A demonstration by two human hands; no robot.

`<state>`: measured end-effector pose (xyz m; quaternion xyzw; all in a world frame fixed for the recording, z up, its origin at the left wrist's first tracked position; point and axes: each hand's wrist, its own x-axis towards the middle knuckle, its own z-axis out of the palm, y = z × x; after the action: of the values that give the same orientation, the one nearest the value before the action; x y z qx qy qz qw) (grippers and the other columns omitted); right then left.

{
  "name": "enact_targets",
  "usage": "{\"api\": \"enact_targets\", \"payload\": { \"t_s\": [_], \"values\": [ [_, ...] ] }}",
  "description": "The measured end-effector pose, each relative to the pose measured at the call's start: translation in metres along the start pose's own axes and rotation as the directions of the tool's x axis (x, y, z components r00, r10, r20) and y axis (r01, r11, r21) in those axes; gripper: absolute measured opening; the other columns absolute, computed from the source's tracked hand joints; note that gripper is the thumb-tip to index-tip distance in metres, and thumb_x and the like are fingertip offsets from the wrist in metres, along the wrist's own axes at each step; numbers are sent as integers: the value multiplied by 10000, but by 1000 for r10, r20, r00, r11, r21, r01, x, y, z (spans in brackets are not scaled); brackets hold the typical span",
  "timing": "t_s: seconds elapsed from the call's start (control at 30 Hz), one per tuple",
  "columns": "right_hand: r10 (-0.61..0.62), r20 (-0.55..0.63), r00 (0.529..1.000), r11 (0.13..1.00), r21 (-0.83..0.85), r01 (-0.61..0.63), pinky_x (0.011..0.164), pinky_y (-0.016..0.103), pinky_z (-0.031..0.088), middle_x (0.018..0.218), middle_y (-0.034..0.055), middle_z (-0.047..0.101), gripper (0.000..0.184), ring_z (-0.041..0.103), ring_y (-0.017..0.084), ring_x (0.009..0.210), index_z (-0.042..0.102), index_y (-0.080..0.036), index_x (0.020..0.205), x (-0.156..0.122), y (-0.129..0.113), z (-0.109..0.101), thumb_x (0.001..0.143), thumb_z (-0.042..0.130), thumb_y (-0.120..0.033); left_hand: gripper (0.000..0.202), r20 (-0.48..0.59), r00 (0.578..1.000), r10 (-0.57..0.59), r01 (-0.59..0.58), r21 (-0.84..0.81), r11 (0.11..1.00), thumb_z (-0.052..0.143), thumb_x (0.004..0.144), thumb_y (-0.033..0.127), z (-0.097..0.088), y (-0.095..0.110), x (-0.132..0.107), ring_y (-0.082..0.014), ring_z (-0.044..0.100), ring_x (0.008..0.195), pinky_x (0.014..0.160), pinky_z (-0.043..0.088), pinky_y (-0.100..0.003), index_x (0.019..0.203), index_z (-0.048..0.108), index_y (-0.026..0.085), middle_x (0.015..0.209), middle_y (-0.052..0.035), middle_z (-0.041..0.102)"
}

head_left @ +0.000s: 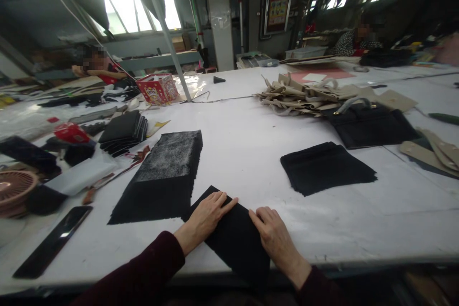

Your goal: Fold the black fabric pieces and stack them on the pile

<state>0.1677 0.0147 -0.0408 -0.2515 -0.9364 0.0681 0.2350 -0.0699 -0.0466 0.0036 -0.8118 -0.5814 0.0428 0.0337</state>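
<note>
A piece of black fabric (240, 236) lies at the table's near edge, its lower corner reaching past the edge. My left hand (208, 215) rests across its upper left part, fingers stretched out and pressing down. At its right side is my right hand (274, 234), fingers curled, with the index finger on the fabric's edge; the thumb is hidden. To the left is a stack of black fabric pieces (158, 196), greyish and speckled on its far part. A smaller stack of black pieces (326, 167) lies to the right.
Beige pieces with handles (301, 98) are piled at the back right, by a black bag (373, 126). On the left are a phone (53, 241), a small fan (16, 191) and folded dark pieces (124, 131). A pole (167, 31) rises behind. Two people sit farther back.
</note>
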Motion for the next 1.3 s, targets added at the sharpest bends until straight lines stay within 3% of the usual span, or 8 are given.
{"api": "enact_targets", "payload": {
  "t_s": [0.27,0.47,0.6,0.77,0.9,1.1,1.3],
  "values": [
    [-1,45,999,1000,-29,2,774,351,399,919,75,544,362,468,218,868,572,-119,1228,-11,4,-11,888,487,-29,615,10,995,99,-98,-49,994,407,870,14,-5,5,5,-225,483,1188,1050,373,-358,1457,315,173,1269,-97,527],
    [-7,53,999,996,-88,12,765,362,400,937,77,546,360,470,225,871,561,-109,1228,-18,7,-14,876,529,-42,717,29,994,102,-103,22,994,441,866,32,-7,19,6,-243,509,1137,1000,405,-398,1501,236,295,1196,-89,534],
    [-11,51,999,995,-101,16,764,362,404,933,75,542,362,469,224,868,553,-102,1234,-21,8,-16,878,523,-43,740,13,997,72,-72,37,997,446,852,23,-6,23,6,-246,503,1155,1011,392,-412,1502,239,312,1212,-91,529],
    [-29,53,998,991,-128,35,766,363,406,928,77,544,373,471,224,863,546,-96,1243,-21,8,-19,877,514,-36,649,-11,992,126,-126,-53,991,425,879,25,-9,26,9,-223,479,1201,1050,367,-386,1468,307,269,1307,-74,516],
    [-33,74,997,988,-149,43,774,363,407,936,81,546,383,476,226,873,541,-96,1253,-20,6,-23,874,528,-43,545,19,992,125,-123,-83,989,406,917,60,-16,34,11,-206,518,1124,977,425,-337,1438,348,209,1228,-79,556],
    [-21,93,995,984,-176,37,768,359,404,936,77,544,389,479,225,868,547,-87,1244,-22,6,-28,858,574,-54,683,57,991,119,-121,20,992,456,895,75,-21,46,16,-213,527,957,887,441,-352,1499,238,309,1076,-51,556],
    [-11,111,994,979,-200,33,776,366,396,941,75,549,431,481,224,869,527,-99,1271,-28,7,-32,846,583,-52,708,43,994,101,-105,104,989,469,896,100,-13,56,17,-227,498,964,894,415,-363,1504,216,358,1082,-61,523]
  ]
}}
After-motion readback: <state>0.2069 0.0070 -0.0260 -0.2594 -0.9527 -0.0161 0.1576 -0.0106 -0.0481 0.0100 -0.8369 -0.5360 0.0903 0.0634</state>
